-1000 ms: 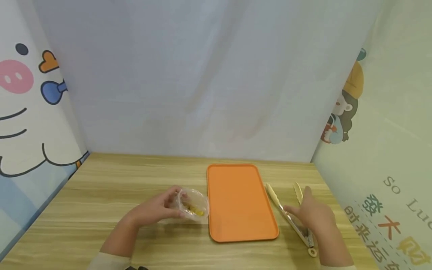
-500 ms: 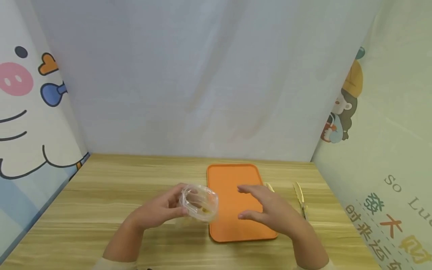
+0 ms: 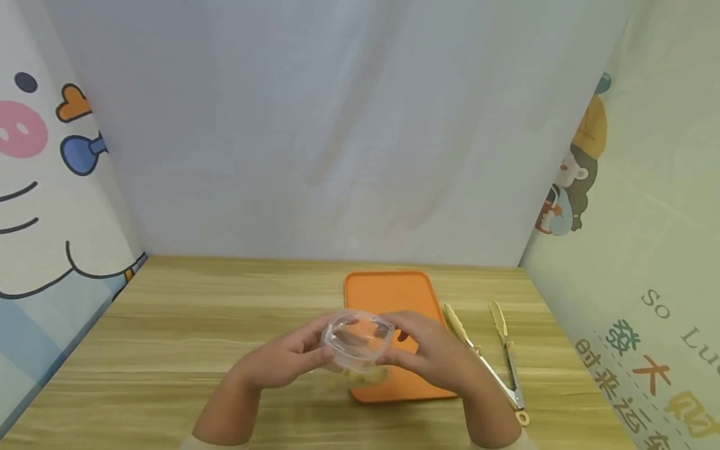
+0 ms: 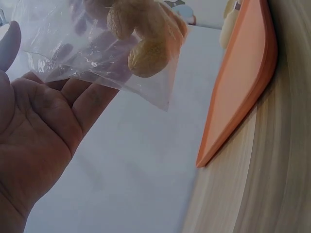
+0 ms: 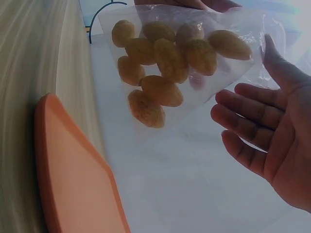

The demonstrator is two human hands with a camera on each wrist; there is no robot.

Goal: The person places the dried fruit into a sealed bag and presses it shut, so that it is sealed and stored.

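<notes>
A clear plastic bag (image 3: 359, 356) hangs mouth up between my two hands, over the left near part of an orange tray (image 3: 390, 290). My left hand (image 3: 275, 364) grips the left side of its rim between thumb and fingers. On the other side, my right hand (image 3: 441, 356) holds the rim with thumb and forefinger. Several yellow-brown oval fruits (image 5: 170, 60) lie at the bottom of the bag in the right wrist view; their exact kind is unclear. The left wrist view shows the bag's lower corner and a few of the fruits (image 4: 148, 57).
Metal tongs (image 3: 495, 372) with cream tips lie spread on the wooden table (image 3: 225, 300), right of the tray. A pale curtain (image 3: 315, 125) closes off the back. Printed cloths hang at the left and right sides.
My right hand has come from beside the tongs to the bag and taken its right rim. My left hand has lifted the bag and carried it right, over the tray's edge.
</notes>
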